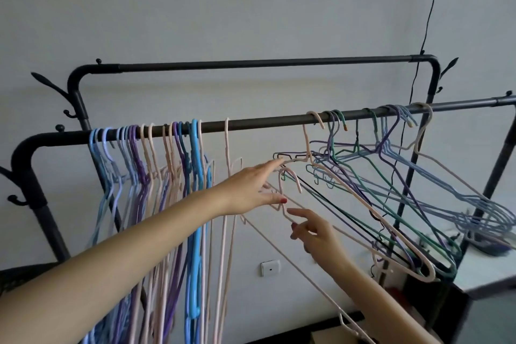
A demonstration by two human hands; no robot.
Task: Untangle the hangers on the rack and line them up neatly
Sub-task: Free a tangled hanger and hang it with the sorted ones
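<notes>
A black rack's front bar (268,121) carries several hangers. Blue, purple and pink ones hang straight in a row (156,165) on the left, and one pink hanger (227,148) hangs alone beside them. On the right a tangled bunch (391,176) of pink, green, purple and black hangers is tilted sideways. A loose pink hanger (290,180) sits off the bar at the tangle's left end. My left hand (251,190) reaches to the tangle's tip, thumb and fingers around that loose hanger's neck. My right hand (315,232) is just below, fingers apart near its wire.
A second, higher rack bar (265,63) runs behind. Coat hooks (50,86) stick out at the rack's left post. A black cable (430,17) hangs down the wall at right. A wall socket (270,267) sits low, and a white table (485,274) stands at lower right.
</notes>
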